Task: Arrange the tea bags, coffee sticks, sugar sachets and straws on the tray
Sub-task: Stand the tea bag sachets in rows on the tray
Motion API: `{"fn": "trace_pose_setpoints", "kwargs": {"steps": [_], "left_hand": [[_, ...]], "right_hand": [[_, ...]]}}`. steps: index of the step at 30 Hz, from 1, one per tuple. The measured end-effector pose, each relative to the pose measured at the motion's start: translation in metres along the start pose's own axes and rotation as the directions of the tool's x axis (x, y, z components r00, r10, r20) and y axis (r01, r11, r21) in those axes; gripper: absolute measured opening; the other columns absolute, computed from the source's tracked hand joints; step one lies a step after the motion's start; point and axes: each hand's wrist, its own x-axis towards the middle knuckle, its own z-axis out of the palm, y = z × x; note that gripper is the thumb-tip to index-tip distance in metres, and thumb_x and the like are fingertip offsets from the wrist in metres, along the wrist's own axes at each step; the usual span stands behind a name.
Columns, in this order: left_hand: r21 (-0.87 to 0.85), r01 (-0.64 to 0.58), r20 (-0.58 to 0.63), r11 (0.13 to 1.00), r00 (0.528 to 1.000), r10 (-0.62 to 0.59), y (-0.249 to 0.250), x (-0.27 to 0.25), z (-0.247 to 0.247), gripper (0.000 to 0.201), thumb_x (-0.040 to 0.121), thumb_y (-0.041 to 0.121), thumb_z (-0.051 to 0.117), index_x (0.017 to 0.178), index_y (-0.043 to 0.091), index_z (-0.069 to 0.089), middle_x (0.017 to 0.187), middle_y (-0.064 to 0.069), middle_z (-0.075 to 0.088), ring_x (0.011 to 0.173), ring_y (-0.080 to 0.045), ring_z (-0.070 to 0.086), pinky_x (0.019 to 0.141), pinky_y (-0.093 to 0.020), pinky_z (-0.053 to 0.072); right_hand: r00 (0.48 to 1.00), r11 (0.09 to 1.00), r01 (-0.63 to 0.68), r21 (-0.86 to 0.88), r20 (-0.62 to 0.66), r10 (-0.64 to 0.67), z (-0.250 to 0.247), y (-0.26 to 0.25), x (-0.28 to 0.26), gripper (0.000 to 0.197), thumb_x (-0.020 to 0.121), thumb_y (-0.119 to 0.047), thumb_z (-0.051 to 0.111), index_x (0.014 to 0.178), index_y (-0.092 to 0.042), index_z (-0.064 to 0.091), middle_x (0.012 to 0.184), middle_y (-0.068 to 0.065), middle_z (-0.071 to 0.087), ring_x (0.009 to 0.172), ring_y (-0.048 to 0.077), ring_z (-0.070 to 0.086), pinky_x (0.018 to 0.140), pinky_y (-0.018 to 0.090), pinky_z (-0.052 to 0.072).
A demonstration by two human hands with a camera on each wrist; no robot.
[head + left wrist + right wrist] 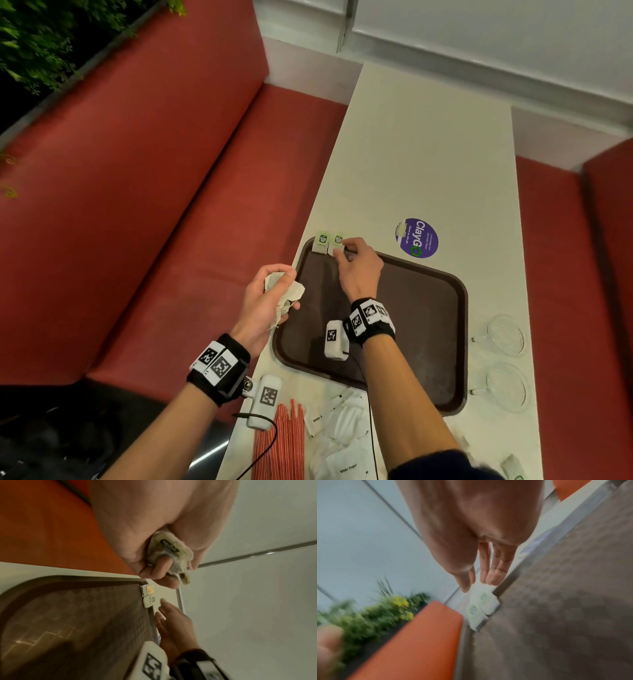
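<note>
A brown tray [411, 325] lies on the white table. Two tea bags with green tags lean side by side on its far left corner, one [322, 241] and the other [337, 244]. My right hand [342, 248] reaches over the tray, its fairly straight fingertips [489, 579] touching the right-hand tea bag [486, 599]. My left hand [274, 291] hovers beside the tray's left rim and grips a crumpled bunch of tea bags [169, 550]. Red straws [284, 442] and white sugar sachets [346, 435] lie on the table near me.
Two clear glass cups [507, 335] stand right of the tray. A purple round sticker [418, 238] is on the table beyond the tray. A red bench [137, 205] runs along the table's left edge. A green-printed packet [513, 467] lies at the near right.
</note>
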Motion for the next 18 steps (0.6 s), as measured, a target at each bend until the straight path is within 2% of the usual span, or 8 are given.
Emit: {"fn": "trace_pose_setpoints", "kwargs": {"steps": [3,5,7,8,10,13,15,18], "left_hand": [[0.013,-0.022,-0.005,1.000,1.000,0.022,-0.001,-0.001,0.002,0.020,0.100,0.029,0.076,0.114,0.018,0.068,0.094,-0.010,0.072,0.067,-0.020,0.064,0.057,-0.031,0.042],[0.033,-0.050,0.010,0.998,0.999,0.050,-0.002,-0.004,0.004,0.020,0.100,0.027,0.076,0.114,0.015,0.066,0.089,-0.010,0.068,0.066,-0.019,0.061,0.053,-0.029,0.041],[0.028,-0.061,0.043,0.998,0.997,0.060,-0.003,-0.009,0.006,0.024,0.100,0.028,0.076,0.114,0.012,0.065,0.085,-0.009,0.066,0.065,-0.018,0.058,0.051,-0.028,0.039],[0.015,-0.052,0.066,0.999,0.997,0.051,-0.003,-0.012,0.008,0.026,0.099,0.030,0.076,0.114,0.011,0.064,0.084,-0.008,0.066,0.064,-0.018,0.057,0.050,-0.028,0.039],[0.016,-0.013,0.111,1.000,0.994,0.011,-0.001,-0.019,0.012,0.032,0.099,0.034,0.076,0.115,0.010,0.063,0.083,-0.005,0.067,0.062,-0.015,0.055,0.048,-0.026,0.039],[0.077,0.050,0.207,0.996,0.976,-0.065,0.001,-0.030,0.017,0.033,0.100,0.042,0.074,0.112,0.012,0.063,0.080,-0.002,0.063,0.057,-0.012,0.050,0.043,-0.020,0.036],[0.092,0.078,0.289,0.993,0.952,-0.101,0.000,-0.036,0.019,0.033,0.100,0.046,0.072,0.110,0.016,0.064,0.080,-0.002,0.060,0.055,-0.011,0.046,0.041,-0.018,0.033],[0.121,0.075,0.348,0.990,0.931,-0.113,0.001,-0.045,0.017,0.036,0.101,0.053,0.067,0.107,0.017,0.066,0.080,-0.007,0.059,0.055,-0.013,0.044,0.043,-0.019,0.030]], "right_hand": [[0.996,0.978,0.006,0.207,0.086,-0.024,-0.029,-0.031,-0.040,0.012,0.102,-0.044,0.072,0.104,-0.032,0.076,0.096,-0.014,0.078,0.088,0.004,0.073,0.091,0.030,0.059],[0.967,0.949,-0.020,0.314,0.249,-0.062,-0.049,-0.048,-0.076,0.014,0.104,-0.044,0.071,0.105,-0.031,0.077,0.094,-0.008,0.079,0.085,0.010,0.075,0.086,0.033,0.063],[0.919,0.918,-0.006,0.396,0.364,-0.151,-0.067,-0.054,-0.108,0.009,0.102,-0.026,0.075,0.112,-0.028,0.076,0.099,-0.003,0.078,0.090,0.017,0.075,0.086,0.037,0.064],[0.897,0.911,0.041,0.410,0.387,-0.214,-0.074,-0.054,-0.121,0.021,0.100,-0.014,0.076,0.116,-0.027,0.074,0.101,-0.002,0.077,0.092,0.017,0.075,0.086,0.035,0.063],[0.872,0.908,0.185,0.375,0.364,-0.328,-0.083,-0.049,-0.140,0.038,0.094,-0.001,0.076,0.120,-0.028,0.073,0.103,-0.003,0.073,0.094,0.018,0.073,0.084,0.029,0.060],[0.883,0.903,0.339,0.266,0.241,-0.403,-0.086,-0.040,-0.153,0.028,0.092,-0.012,0.086,0.111,-0.031,0.078,0.105,-0.009,0.071,0.094,0.020,0.072,0.082,0.026,0.056],[0.899,0.900,0.343,0.269,0.183,-0.397,-0.089,-0.036,-0.155,0.018,0.091,-0.016,0.088,0.103,-0.027,0.080,0.111,-0.009,0.070,0.097,0.019,0.072,0.084,0.027,0.057],[0.914,0.872,0.302,0.385,0.144,-0.380,-0.103,-0.036,-0.161,0.011,0.097,-0.013,0.082,0.103,-0.019,0.075,0.117,-0.005,0.072,0.108,0.023,0.073,0.093,0.036,0.060]]}}
